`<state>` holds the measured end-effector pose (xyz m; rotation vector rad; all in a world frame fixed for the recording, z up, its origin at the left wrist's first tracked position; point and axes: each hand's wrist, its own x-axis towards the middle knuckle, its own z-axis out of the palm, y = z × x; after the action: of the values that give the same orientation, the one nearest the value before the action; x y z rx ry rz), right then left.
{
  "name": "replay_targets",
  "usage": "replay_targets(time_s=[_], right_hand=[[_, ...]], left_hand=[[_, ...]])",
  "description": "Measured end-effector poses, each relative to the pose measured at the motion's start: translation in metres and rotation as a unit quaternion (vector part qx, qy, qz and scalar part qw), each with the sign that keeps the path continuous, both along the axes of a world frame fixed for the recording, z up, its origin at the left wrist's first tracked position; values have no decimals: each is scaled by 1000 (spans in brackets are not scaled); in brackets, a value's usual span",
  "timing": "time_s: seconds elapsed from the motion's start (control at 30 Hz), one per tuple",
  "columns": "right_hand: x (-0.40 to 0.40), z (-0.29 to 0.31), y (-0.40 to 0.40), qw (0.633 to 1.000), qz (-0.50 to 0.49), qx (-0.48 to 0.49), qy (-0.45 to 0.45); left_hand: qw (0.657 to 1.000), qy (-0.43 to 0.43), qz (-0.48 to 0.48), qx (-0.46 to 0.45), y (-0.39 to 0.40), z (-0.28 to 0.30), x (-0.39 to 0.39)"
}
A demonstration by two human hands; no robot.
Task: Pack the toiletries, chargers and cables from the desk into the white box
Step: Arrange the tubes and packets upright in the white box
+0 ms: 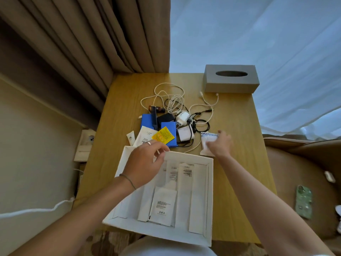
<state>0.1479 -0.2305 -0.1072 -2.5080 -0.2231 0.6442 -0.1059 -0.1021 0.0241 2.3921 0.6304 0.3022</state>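
Right hand [221, 145] grips white packet [207, 143] (blurred) beyond white box [210, 191]; left hand [145, 159], fingers relaxed, hovers over box.

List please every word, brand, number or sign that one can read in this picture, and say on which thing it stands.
No text can be read with certainty.
White sachets in the white box: printed blocks and a barcode, too small, e.g. the front sachet.
Yellow packet: red print, blurred.
White sachet on the desk: grey lines, unreadable.
Small white tube: dark mark, unreadable.
White charger: faint letters, unclear.
Pouch under the right hand: blurred.
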Motion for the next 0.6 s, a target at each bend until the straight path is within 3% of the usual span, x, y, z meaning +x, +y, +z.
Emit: replay_targets(time_s=[0.2,0.6], right_hand=[[8,8,-1,996,-6,88,32],[-18,117,-14,943,36,328,33]], left_hand=[[998,21,61,-7,26,-4,36],[948,308,82,3,77,-49,98]])
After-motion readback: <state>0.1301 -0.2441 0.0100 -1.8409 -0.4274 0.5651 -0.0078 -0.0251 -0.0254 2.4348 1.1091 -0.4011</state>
